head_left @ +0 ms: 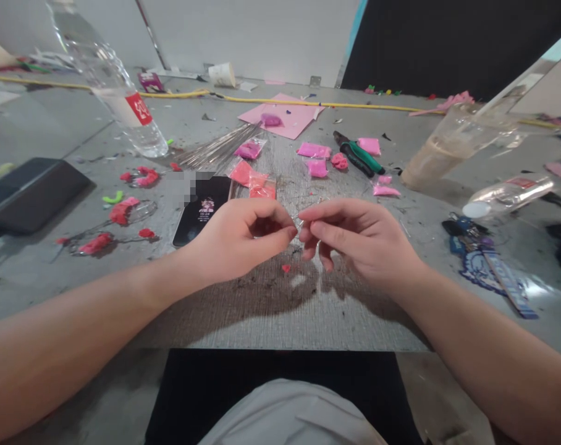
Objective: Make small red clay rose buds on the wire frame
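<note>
Both bare hands meet above the near half of the grey tabletop, about midway between its left and right edges, with the forearms reaching in over the near edge. The left hand has its thumb and forefinger tips drawn in close to each other; the right hand faces it just beside, thumb and forefinger near each other and the other fingers curled loosely below. Whether either is clamped on something small cannot be told. Below the fingertips, toward the near edge, lies a small red scrap. Just beyond the left hand are clear bags of orange stuff, and a black phone lies beside that hand, partly hidden by it. Toward the left edge, red lumps sit on thin wire loops, with a tall water bottle standing farther back. A bundle of thin metal sticks reaches toward a pink sheet near the far edge. Pink packets and green-and-black pliers lie beyond the right hand. Toward the right edge are a clear cup of brown drink, a bottle on its side and some blue trinkets. A yellow cord runs along the far edge.
</note>
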Action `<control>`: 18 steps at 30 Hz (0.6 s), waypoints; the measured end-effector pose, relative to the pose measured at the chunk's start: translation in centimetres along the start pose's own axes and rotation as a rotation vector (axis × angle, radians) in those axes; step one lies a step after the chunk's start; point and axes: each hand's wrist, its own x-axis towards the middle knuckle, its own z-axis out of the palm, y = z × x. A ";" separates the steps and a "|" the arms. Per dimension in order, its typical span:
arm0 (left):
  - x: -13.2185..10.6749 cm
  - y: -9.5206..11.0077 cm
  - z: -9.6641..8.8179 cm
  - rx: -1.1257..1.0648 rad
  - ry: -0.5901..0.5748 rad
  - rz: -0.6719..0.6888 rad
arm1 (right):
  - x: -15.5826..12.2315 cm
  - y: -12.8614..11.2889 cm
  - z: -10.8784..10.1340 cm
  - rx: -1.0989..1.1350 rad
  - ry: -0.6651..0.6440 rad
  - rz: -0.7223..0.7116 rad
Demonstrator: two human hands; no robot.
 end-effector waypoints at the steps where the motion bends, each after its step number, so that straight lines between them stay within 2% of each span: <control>1: 0.1 0.0 0.0 -0.045 -0.014 -0.027 | -0.1 -0.1 0.0 -0.035 0.013 -0.021; 8: 0.3 -0.5 -0.4 -0.205 -0.101 -0.198 | -0.4 -0.1 0.0 -0.126 0.052 -0.021; 12: 0.2 -0.9 -0.5 -0.266 -0.164 -0.208 | -0.6 -0.3 0.1 -0.182 0.044 -0.035; 15: 0.3 -1.0 -0.4 -0.308 -0.209 -0.204 | -0.8 -0.5 0.3 -0.295 0.061 -0.120; 18: 0.3 -0.8 -0.3 -0.309 -0.256 -0.223 | -0.9 -0.5 0.4 -0.487 0.059 -0.277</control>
